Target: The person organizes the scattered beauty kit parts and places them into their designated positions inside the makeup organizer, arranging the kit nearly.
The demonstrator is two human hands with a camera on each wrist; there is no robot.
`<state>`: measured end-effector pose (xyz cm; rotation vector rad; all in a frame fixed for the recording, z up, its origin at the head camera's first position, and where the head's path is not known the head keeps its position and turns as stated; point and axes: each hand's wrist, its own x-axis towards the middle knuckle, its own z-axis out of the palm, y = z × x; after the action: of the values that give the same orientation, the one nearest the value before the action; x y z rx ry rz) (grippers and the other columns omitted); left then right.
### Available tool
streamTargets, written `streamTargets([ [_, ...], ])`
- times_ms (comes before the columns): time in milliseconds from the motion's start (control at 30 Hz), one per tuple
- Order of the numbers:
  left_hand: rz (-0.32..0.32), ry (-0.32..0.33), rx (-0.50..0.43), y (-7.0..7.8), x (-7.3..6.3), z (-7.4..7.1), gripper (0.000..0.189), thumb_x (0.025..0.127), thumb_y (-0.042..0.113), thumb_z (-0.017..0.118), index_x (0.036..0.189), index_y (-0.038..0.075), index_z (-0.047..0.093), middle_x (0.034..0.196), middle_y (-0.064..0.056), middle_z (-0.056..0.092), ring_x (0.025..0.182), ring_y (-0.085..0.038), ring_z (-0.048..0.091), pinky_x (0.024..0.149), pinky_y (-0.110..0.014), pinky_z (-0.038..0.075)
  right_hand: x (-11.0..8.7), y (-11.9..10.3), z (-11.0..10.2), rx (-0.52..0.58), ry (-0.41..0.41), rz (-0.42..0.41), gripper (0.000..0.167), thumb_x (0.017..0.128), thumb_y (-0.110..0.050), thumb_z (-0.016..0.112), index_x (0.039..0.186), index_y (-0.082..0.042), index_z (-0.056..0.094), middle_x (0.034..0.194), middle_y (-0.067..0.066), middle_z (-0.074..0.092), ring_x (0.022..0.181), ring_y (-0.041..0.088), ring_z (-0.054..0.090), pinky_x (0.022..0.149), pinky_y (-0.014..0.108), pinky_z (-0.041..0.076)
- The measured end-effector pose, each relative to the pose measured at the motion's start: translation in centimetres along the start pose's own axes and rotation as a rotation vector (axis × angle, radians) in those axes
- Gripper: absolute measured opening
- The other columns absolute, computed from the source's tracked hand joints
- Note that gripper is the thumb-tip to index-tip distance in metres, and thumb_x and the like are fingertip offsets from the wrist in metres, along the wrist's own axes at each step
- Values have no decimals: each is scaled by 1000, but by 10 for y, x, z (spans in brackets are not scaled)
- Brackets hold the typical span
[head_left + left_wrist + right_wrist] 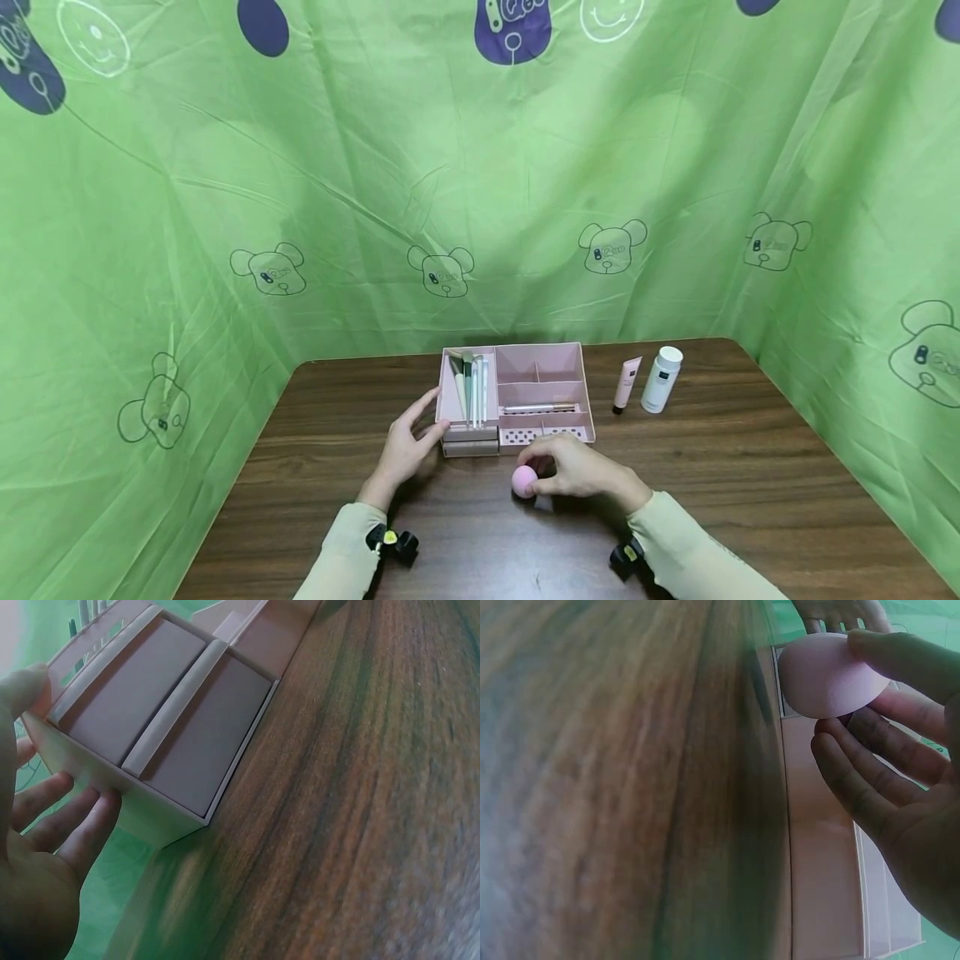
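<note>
Right hand point(572, 468) pinches pink ball point(523, 481) at its fingertips point(866, 648).

pink ball point(521, 481) partly hidden by right hand point(573, 468), bottle point(660, 385) lettering too small, sleeves point(341, 554) cut off

On the brown wooden table point(750, 467), a pink box point(516, 364), a little pink tube point(627, 383) and a white bottle point(660, 387).

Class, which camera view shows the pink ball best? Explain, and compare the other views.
The right wrist view: the pink ball appears largest there, close up in the right hand. The head view shows it small, near the pink organizer; the left wrist view doesn't show it.
</note>
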<state>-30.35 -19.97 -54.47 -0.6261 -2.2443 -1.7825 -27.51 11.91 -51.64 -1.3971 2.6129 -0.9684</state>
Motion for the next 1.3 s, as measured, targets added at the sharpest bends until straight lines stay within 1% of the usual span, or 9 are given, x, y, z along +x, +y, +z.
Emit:
streamTargets([
  [100, -6, 9, -4, -4, 0, 0, 59, 92, 16, 69, 146, 12, 46, 143, -18, 50, 126, -35, 53, 98, -32, 53, 0, -1, -2, 7, 5, 14, 26, 80, -26, 79, 105, -21, 70, 99, -13, 68, 89, 8, 64, 81, 25, 55],
  [300, -22, 19, -15, -4, 0, 1, 58, 91, 21, 70, 144, 16, 48, 143, -13, 52, 126, -31, 54, 98, -32, 52, 2, -3, -8, 16, 16, 43, 27, 81, -26, 78, 106, -20, 71, 102, -11, 68, 92, 7, 64, 82, 28, 57],
  [500, -34, 7, -17, 7, -1, 1, 59, 92, 17, 69, 145, 10, 46, 144, -17, 50, 127, -35, 51, 101, -38, 50, 6, -2, -13, -41, 58, 17, 27, 81, -27, 78, 106, -19, 71, 99, -12, 68, 91, 7, 63, 82, 26, 55],
  [633, -38, 10, -18, 4, -1, 1, 59, 92, 17, 69, 145, 13, 46, 145, -14, 50, 128, -33, 51, 101, -38, 50, 9, 0, -15, -73, 109, 5, 27, 80, -25, 79, 106, -19, 72, 99, -10, 69, 93, 10, 65, 83, 27, 55],
  [700, -36, 22, -15, -4, 0, 1, 58, 91, 19, 70, 145, 17, 48, 145, -11, 51, 127, -30, 53, 100, -34, 51, 10, 0, -17, -66, 122, 22, 28, 80, -24, 79, 107, -17, 72, 102, -9, 71, 96, 12, 66, 85, 29, 56],
  [800, -33, 21, -8, -3, 0, 1, 58, 91, 22, 70, 144, 18, 49, 144, -9, 51, 126, -29, 54, 99, -32, 52, 11, 1, -19, -48, 128, 53, 29, 81, -23, 78, 108, -14, 71, 106, -5, 71, 98, 14, 66, 86, 31, 57],
  [967, -10, 12, 5, -3, 0, 1, 58, 92, 21, 69, 145, 15, 47, 145, -13, 50, 127, -33, 53, 99, -33, 52, 15, 4, -21, -1, 157, 92, 29, 83, -23, 78, 109, -13, 70, 105, -4, 71, 93, 12, 66, 82, 31, 59],
  [1133, -11, 13, 10, -1, 0, 1, 58, 92, 16, 68, 146, 12, 46, 144, -17, 50, 126, -36, 52, 99, -37, 52, 18, 8, -20, -31, 233, 114, 31, 82, -29, 79, 108, -13, 71, 98, -6, 70, 87, 15, 66, 76, 30, 59],
  [1300, -6, 6, 2, 13, -1, 2, 58, 92, 12, 67, 145, 4, 44, 143, -23, 49, 126, -41, 51, 99, -46, 51, 20, 10, -20, -25, 274, 146, 31, 81, -24, 79, 108, -9, 71, 93, -1, 68, 85, 20, 66, 75, 33, 60],
])
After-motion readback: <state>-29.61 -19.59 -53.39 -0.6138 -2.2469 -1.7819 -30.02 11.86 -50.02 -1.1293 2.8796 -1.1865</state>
